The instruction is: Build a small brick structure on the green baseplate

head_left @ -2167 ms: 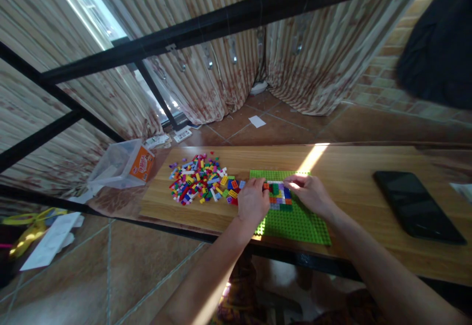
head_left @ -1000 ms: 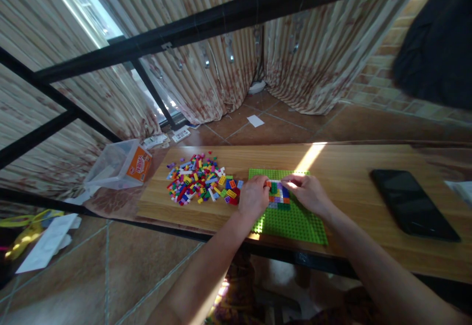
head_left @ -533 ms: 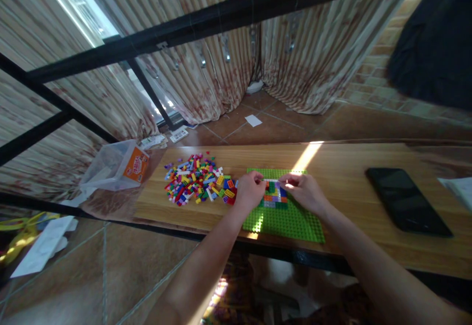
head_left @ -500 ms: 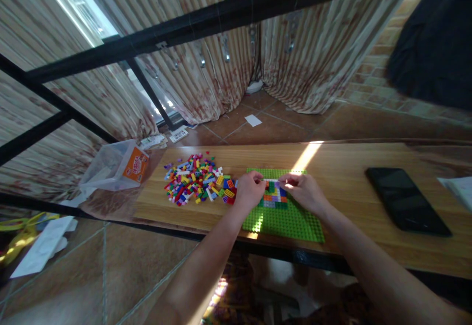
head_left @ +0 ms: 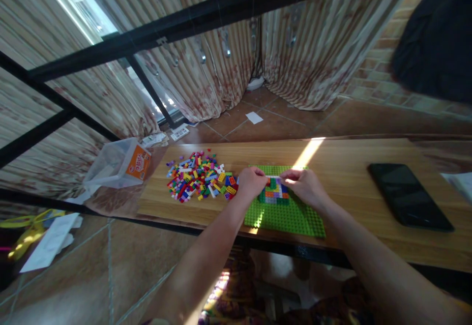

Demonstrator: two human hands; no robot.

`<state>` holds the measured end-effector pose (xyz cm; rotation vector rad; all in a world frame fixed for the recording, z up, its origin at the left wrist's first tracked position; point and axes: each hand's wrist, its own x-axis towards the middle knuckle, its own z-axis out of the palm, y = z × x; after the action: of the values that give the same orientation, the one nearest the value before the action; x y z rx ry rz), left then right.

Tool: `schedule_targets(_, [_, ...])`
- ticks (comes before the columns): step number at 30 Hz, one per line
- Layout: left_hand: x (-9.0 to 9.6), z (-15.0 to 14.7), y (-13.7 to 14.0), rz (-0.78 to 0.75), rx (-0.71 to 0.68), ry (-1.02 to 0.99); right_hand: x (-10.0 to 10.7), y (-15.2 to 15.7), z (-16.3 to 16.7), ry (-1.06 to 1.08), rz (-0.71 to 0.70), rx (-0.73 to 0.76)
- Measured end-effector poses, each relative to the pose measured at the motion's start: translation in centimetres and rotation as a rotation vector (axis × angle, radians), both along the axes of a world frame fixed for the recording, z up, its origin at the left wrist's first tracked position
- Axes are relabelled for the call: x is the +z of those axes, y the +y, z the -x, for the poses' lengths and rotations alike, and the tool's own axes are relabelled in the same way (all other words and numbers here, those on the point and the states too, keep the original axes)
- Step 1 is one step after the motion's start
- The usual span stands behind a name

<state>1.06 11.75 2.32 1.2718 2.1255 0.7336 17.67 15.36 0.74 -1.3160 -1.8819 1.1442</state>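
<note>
A green studded baseplate [head_left: 287, 221] lies on the wooden table, with a patch of multicoloured toy bricks [head_left: 275, 195] built up on its upper middle part. Along the far edge of that patch runs a long white brick [head_left: 273, 178]. At its left end my left hand [head_left: 252, 181] has its fingers closed in a pinch. My right hand [head_left: 303, 183] pinches from the other side, fingertips at the right end of the white brick. The fingers hide both ends, and whether the brick is fully seated cannot be seen.
A heap of loose bricks [head_left: 195, 175] spreads left of the baseplate. Farther left, a clear plastic box [head_left: 112, 165] with an orange label lies on its side. On the right of the table [head_left: 342, 162] rests a black tablet or phone [head_left: 409, 194]. Curtains and a dark rail stand behind.
Both hands stay at the far edge of the brick patch with only slight finger shifts. The whole view has moved a little.
</note>
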Motion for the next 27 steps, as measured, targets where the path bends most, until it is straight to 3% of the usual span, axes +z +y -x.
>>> schedule_targets(4, [0.1,-0.1,0.1,0.015,0.008,-0.003,-0.1,0.0,0.1,-0.006,0.003,-0.002])
schedule_targets(10, [1.7,-1.0,-1.0,-0.023,0.02,0.065,-0.8,-0.1,0.0,-0.009,-0.068,0.024])
schedule_targets(16, [1.9,-1.4,-6.3,-0.227,-0.005,-0.014,-1.6,-0.3,-0.5,0.019,-0.121,0.015])
schedule_targets(18, [1.6,-0.3,-8.9,-0.253,-0.002,-0.011,-1.4,-0.7,-0.8,-0.006,-0.14,-0.018])
schedule_targets(22, [0.8,3.7,-13.1,-0.242,0.134,0.067,-0.4,-1.7,-1.7,-0.042,-0.174,-0.035])
schedule_targets(27, [0.2,6.7,-13.8,-0.164,0.102,0.205,0.3,-2.3,-2.6,-0.055,-0.166,-0.032])
